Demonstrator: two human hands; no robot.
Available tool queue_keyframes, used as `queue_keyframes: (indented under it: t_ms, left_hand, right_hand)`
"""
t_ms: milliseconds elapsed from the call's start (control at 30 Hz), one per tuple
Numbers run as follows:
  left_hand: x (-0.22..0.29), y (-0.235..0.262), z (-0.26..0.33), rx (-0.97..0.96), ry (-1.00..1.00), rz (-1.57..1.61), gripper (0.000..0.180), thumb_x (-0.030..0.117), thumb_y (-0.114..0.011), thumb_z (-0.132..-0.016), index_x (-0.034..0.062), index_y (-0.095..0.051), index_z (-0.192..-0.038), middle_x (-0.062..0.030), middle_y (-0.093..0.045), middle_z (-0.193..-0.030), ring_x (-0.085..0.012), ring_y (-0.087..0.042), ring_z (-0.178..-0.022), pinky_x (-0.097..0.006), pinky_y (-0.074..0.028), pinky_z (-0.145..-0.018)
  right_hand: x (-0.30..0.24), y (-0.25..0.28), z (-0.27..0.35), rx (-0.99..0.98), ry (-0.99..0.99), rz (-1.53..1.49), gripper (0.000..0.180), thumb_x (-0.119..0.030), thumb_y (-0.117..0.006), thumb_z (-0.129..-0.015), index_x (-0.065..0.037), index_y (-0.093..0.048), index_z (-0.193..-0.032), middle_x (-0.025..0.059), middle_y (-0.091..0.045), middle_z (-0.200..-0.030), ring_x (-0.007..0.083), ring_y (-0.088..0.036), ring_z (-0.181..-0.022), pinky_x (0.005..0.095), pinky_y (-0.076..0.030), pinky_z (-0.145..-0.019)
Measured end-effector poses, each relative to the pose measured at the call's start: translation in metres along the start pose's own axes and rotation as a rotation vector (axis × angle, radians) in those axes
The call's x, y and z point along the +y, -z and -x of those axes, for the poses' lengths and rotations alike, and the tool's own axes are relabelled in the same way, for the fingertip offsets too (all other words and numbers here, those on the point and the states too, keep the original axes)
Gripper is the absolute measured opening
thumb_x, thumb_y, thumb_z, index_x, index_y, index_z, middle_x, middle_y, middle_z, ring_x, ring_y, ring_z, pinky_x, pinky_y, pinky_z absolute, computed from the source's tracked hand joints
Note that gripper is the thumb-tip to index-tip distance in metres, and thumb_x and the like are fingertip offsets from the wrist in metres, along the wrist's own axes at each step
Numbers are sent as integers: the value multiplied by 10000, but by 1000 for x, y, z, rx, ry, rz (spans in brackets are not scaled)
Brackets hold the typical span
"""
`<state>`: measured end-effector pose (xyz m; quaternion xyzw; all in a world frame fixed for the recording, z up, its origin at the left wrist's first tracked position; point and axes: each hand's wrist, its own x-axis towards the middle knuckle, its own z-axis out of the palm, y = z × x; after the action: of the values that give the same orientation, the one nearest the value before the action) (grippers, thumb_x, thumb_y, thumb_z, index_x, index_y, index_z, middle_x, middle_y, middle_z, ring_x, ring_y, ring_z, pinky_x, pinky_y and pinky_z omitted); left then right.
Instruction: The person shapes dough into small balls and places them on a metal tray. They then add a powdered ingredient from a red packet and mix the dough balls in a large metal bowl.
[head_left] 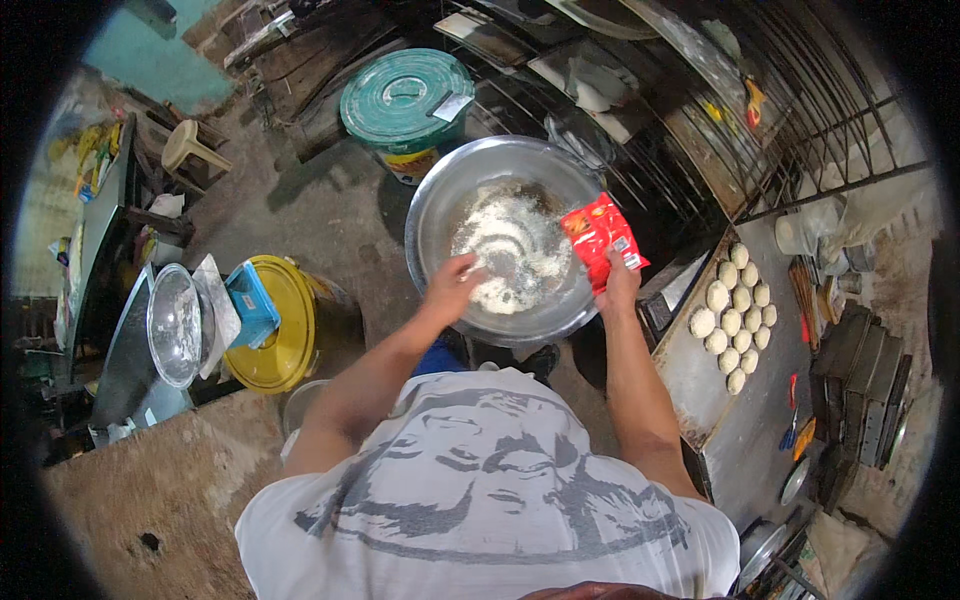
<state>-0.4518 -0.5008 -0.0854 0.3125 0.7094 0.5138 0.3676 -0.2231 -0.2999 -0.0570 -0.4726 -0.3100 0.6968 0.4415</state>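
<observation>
A wide metal basin (pixel 432 190) stands in front of me, with white powder like flour (pixel 500 293) spread unevenly over its bottom. Over the basin's near left side is my left hand (pixel 454 288), its fingers loosely apart above the powder, holding nothing. My right hand (pixel 620 283) grips a red plastic packet (pixel 598 232) by its lower end, above the basin's right rim. Whether the packet is cut or sealed at its top cannot be made out.
On the right, several round dough balls (pixel 732 322) sit on a metal table (pixel 690 375). Beyond the basin stands a green lidded tub (pixel 405 95). To the left are a yellow lidded drum (pixel 285 340), a blue container (pixel 252 303) and a clear bowl (pixel 174 325). Metal racks (pixel 850 140) rise at the far right.
</observation>
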Motion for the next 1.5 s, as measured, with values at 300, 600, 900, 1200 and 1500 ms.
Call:
queue_keyframes:
  t_ms: [300, 600, 900, 1200, 1500]
  left_hand:
    - [-210, 220, 82, 372, 470, -122, 162, 191, -676, -939, 38, -697, -986, -9, -592, -805, -116, -523, -679, -280, -436, -641]
    - [-370, 262, 108, -124, 317, -543, 135, 210, -684, -918, 75, -686, -921, -9, -548, -646, -148, -475, -540, -329, -388, -517]
    - [-280, 237, -9, -52, 550, -321, 250, 256, -706, -893, 29, -704, -998, -59, -659, -810, -177, -582, -711, -341, -462, -652]
    - [-254, 266, -12, 1, 452, -246, 237, 217, -710, -915, 53, -683, -1084, -3, -641, -843, -112, -551, -677, -264, -432, -597]
    - [-310, 269, 62, -198, 480, -511, 212, 226, -584, -928, 79, -708, -1018, -119, -684, -976, -279, -627, -855, -417, -481, -713]
  right_hand:
    - [35, -33, -15, -18, -58, 129, 258, 27, -665, -854, 8, -650, -1110, 112, -720, -979, 238, -723, -807, 385, -602, -715]
    - [42, 8, 70, 245, 24, 210, 320, 1, -637, -860, 2, -604, -1179, 101, -710, -959, 218, -712, -713, 351, -579, -570]
    - [22, -18, -21, 348, 402, 268, 314, 54, -674, -817, -14, -628, -1120, 79, -696, -1024, 207, -682, -918, 364, -554, -804]
    - [30, -75, -41, 128, -21, -54, 325, 26, -684, -830, -15, -625, -1148, 107, -707, -1000, 237, -713, -853, 381, -592, -753]
    - [75, -59, 21, -93, -192, 218, 351, 15, -691, -838, 30, -606, -1178, 142, -711, -986, 241, -734, -802, 376, -625, -645]
